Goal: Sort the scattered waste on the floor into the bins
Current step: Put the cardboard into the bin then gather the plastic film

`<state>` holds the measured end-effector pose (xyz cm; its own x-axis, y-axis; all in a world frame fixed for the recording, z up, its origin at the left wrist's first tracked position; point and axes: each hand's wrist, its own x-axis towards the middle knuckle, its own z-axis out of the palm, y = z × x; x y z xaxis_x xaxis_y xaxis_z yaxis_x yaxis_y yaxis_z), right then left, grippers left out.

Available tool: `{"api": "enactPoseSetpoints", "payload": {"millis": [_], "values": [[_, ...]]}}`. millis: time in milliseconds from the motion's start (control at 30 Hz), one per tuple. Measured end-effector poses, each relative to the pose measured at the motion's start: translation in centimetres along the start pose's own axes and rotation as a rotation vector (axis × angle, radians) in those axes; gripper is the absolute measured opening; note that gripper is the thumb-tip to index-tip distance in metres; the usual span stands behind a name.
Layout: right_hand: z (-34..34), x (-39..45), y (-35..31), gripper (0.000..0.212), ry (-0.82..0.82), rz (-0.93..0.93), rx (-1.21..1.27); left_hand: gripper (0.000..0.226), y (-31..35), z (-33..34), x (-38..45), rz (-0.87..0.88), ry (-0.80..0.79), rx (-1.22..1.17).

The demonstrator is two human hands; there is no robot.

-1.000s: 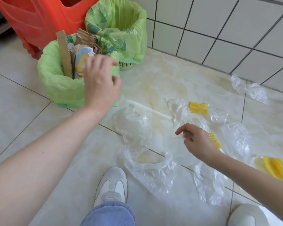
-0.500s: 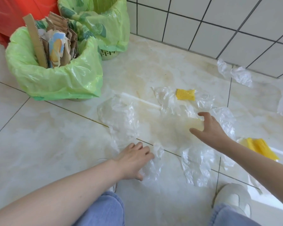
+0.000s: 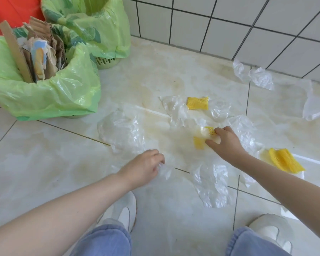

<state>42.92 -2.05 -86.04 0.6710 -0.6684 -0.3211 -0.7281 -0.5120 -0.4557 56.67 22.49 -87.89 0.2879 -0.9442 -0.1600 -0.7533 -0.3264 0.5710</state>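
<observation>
My right hand (image 3: 226,143) is curling its fingers round a piece of yellow foam netting (image 3: 209,130) wrapped in clear film, just right of the frame's centre, and my left hand (image 3: 143,168) is pinching the edge of a crumpled clear plastic bag (image 3: 164,170) at about six o'clock from centre, so both hands are closing on waste rather than hanging idle. Working outward, I am seeing a second scrap of yellow netting (image 3: 199,143) touching the right hand's fingers at their nine o'clock, another yellow net sleeve (image 3: 197,103) toward twelve o'clock, and a larger yellow net (image 3: 284,160) out at three o'clock. Clear bags are lying all round: a big one (image 3: 121,132) at nine o'clock, one (image 3: 212,185) between my arms at five o'clock, and two crumpled pieces (image 3: 260,78) against the tiled wall at two o'clock. The near bin (image 3: 44,93), at ten o'clock, is holding cardboard and paper scraps (image 3: 39,56); the far bin (image 3: 103,32) behind it is showing only its green liner, and I cannot tell what is inside. I am judging the paper sorting largely done, while the plastics and netting are mostly left to gather.
</observation>
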Motion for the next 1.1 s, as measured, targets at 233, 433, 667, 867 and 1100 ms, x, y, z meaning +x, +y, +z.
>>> {"api": "enactPoseSetpoints", "payload": {"millis": [233, 433, 667, 867, 1100], "values": [[-4.3, -0.3, -0.3, 0.02, 0.073, 0.047, 0.473, 0.02, -0.2, -4.5, 3.7, -0.365, 0.385, -0.273], [-3.9, -3.6, 1.7, 0.017, -0.157, -0.108, 0.304, 0.014, -1.4, -4.7, 5.2, -0.551, 0.447, -0.277], [1.3, -7.4, 3.0, 0.024, -0.434, -0.571, -0.371, 0.008, -4.4, -4.6, 4.5, -0.646, 0.308, 0.051], [3.5, -7.7, 3.7, 0.026, -0.464, -0.673, -0.583, 0.023, -7.1, -2.6, 3.2, -0.671, -0.064, 0.025], [4.0, -6.0, 4.5, 0.037, -0.288, -0.662, -0.516, 0.028, -6.1, -2.0, 2.8, -0.437, 0.06, 0.133]]}}
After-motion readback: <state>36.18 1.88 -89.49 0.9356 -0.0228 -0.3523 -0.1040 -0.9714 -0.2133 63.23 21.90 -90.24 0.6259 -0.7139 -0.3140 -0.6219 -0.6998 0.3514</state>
